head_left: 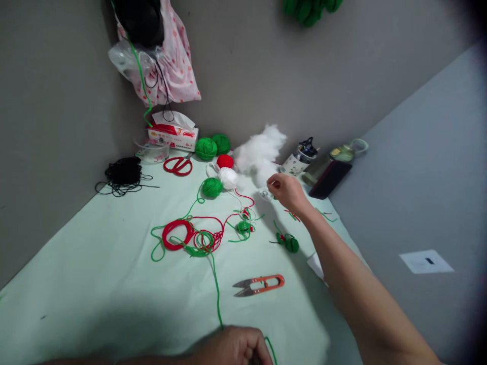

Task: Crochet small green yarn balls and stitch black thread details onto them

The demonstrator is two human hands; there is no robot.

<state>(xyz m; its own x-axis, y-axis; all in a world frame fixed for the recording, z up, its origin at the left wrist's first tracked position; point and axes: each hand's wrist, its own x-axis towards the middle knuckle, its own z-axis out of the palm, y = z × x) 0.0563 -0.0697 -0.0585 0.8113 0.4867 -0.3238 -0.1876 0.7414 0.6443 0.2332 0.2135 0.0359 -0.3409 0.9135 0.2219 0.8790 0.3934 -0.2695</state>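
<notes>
At the bottom edge the left hand (239, 349) is curled; a thin green yarn strand (217, 293) is led to it across the pale-green-covered bench (114, 263), whether gripped cannot be told. The right hand (286, 191) is bent into a near-pinch beside fluffy white fibre stuffing (262, 150), anything held being indiscernible. Between the hands, orange-handled metal thread snips (249, 292) are laid.

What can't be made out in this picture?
Left hand, head view: the bottom edge cuts off part, hiding anything it may hold.
Right hand, head view: curled fingers hide whether anything small is pinched.
White sheet, head view: partly behind the right forearm.
Green bundle, head view: cut by the top edge.
</notes>
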